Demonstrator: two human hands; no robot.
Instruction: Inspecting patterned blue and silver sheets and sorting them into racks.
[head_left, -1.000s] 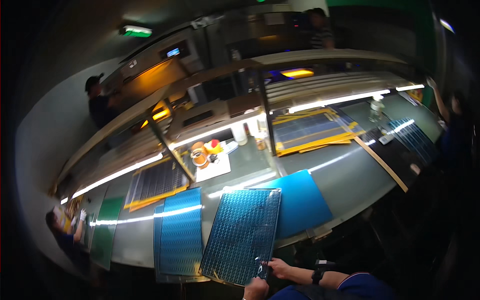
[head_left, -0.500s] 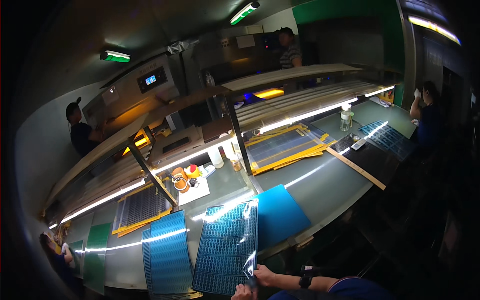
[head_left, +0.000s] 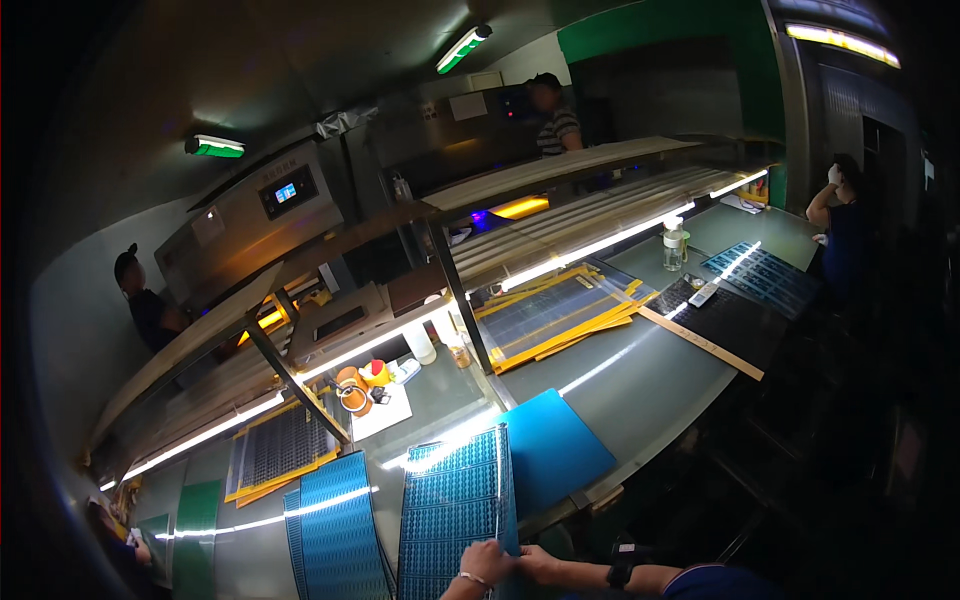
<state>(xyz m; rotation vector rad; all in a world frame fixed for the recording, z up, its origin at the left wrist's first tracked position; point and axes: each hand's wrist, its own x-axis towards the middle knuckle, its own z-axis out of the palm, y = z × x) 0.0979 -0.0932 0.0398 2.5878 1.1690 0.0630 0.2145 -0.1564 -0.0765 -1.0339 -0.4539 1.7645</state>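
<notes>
beyond and left of left hand point(head_left: 484, 563), blue patterned panel point(head_left: 450, 505)

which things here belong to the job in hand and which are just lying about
Job in hand, judging by the hands:
blue rectangular row-patterned sheet, left hand and right hand at its lower right edge
possibly the blue wavy-patterned sheets to its left

Apparently just lying about:
clear cylindrical bottle
orange-brown rounded container
long tan wooden strip
</notes>
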